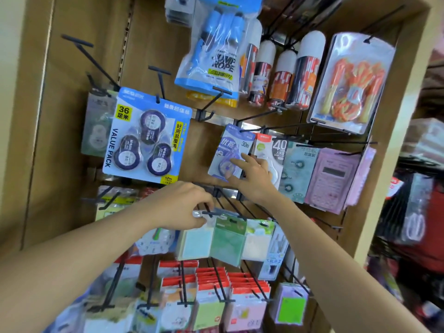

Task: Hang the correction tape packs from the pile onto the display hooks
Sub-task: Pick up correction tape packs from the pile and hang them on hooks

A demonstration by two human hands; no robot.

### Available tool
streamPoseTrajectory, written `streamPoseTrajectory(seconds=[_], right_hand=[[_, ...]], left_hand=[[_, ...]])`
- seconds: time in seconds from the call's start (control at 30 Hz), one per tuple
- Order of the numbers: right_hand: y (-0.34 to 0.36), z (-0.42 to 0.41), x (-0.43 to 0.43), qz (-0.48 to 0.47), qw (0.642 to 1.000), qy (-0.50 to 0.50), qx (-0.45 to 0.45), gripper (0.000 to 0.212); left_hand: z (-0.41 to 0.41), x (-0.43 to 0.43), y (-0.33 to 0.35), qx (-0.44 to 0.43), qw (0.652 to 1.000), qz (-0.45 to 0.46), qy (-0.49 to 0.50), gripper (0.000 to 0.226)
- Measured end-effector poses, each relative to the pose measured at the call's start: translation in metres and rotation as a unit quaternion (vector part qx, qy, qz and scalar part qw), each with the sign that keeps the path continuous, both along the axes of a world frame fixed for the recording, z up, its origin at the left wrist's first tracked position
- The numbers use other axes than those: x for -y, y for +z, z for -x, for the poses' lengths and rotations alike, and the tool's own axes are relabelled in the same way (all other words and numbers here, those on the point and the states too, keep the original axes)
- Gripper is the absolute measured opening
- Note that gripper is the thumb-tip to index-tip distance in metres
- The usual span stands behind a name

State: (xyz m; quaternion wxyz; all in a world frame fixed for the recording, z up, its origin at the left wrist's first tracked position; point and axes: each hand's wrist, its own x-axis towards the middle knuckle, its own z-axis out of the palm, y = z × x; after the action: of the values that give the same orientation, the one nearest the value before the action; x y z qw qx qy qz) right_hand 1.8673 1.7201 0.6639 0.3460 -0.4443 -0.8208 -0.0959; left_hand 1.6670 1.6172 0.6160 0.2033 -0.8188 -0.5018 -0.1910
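While the right hand [252,179] rests with spread, open fingers on the purple 30m correction tape pack [229,152] hanging on its display hook [254,129], the left hand [182,205] pinches a clear pack top [199,214] at the tip of a lower hook [211,213]. A blue three-tape value pack [146,135] hangs left.
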Motion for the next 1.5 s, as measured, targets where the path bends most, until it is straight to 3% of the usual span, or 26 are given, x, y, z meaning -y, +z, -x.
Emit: streamPoseTrajectory(seconds=[0.17,0.27,0.33,0.43,0.53,0.7,0.83,0.93,0.97,1.03,1.07,1.23,1.37,1.5], right_hand=[[-0.04,-0.025,0.066,-0.039,0.981,0.119,-0.146,0.025],[-0.081,-0.031,0.116,-0.044,0.962,0.17,-0.209,0.019],[-0.121,-0.03,0.145,0.006,0.96,0.18,-0.213,0.019],[-0.197,-0.021,0.178,0.094,0.953,0.202,-0.205,0.019],[-0.285,0.001,0.2,0.207,0.942,0.19,-0.182,0.022],[-0.411,0.043,0.239,0.397,0.893,0.174,-0.12,0.019],[-0.488,0.071,0.273,0.51,0.848,0.136,-0.04,0.014],[-0.533,0.085,0.298,0.599,0.792,0.113,0.039,0.018],[-0.547,0.09,0.308,0.62,0.775,0.106,0.061,0.018],[-0.57,0.102,0.327,0.641,0.757,0.095,0.077,0.014],[-0.581,0.108,0.335,0.653,0.748,0.086,0.082,0.012],[-0.612,0.159,0.37,0.671,0.727,0.051,0.137,0.012],[-0.633,0.215,0.387,0.683,0.702,0.052,0.192,0.018],[-0.664,0.277,0.393,0.683,0.692,0.067,0.225,0.018]], left_hand=[[0.004,0.023,-0.009,-0.054,0.989,-0.134,-0.018,0.032],[0.004,0.053,-0.044,0.035,0.97,-0.225,-0.087,0.024],[0.007,0.082,-0.086,0.1,0.957,-0.246,-0.116,0.018],[0.02,0.126,-0.173,0.177,0.963,-0.178,-0.1,0.013],[0.046,0.174,-0.285,0.277,0.961,-0.014,0.001,0.014],[0.086,0.278,-0.452,0.379,0.876,0.235,0.183,0.021],[0.13,0.369,-0.577,0.342,0.8,0.414,0.268,0.043],[0.154,0.433,-0.653,0.337,0.766,0.454,0.307,0.036],[0.158,0.454,-0.667,0.362,0.747,0.449,0.331,0.032],[0.153,0.477,-0.636,0.434,0.664,0.454,0.405,0.024],[0.152,0.482,-0.614,0.456,0.639,0.452,0.424,0.023],[0.192,0.518,-0.601,0.486,0.565,0.471,0.472,0.017],[0.237,0.538,-0.62,0.498,0.536,0.491,0.472,0.007],[0.282,0.546,-0.656,0.499,0.543,0.49,0.465,0.012]])
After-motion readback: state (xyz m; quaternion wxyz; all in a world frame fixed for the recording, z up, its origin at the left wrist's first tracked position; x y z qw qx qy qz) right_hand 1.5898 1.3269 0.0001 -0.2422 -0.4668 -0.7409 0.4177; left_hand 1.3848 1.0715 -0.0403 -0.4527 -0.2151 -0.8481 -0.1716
